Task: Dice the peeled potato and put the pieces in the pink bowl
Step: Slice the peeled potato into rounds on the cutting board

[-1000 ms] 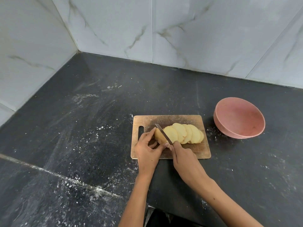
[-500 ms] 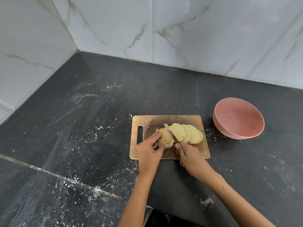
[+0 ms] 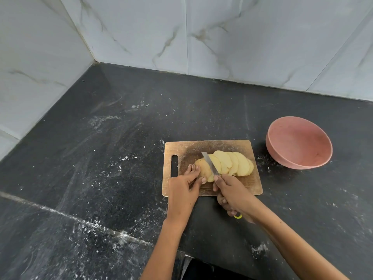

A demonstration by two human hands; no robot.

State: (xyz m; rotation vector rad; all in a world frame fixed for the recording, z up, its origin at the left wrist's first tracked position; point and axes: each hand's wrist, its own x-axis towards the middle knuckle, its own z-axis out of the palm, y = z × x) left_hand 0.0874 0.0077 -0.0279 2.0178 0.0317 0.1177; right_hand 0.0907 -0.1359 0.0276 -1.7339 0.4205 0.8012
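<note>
A peeled potato end piece lies on the wooden cutting board, with several cut slices fanned out to its right. My left hand holds the uncut end with fingertips and thumb. My right hand grips a knife by its handle; the blade sits in the potato between the end piece and the slices. The pink bowl stands empty to the right of the board.
The board lies on a dark stone counter dusted with white specks. White marble-tiled walls close the back and left sides. The counter's front edge runs just below my forearms.
The knife blade has worked down and towards me through the potato. My right hand has drawn back towards the board's near edge, and my left hand has stayed on the end piece.
</note>
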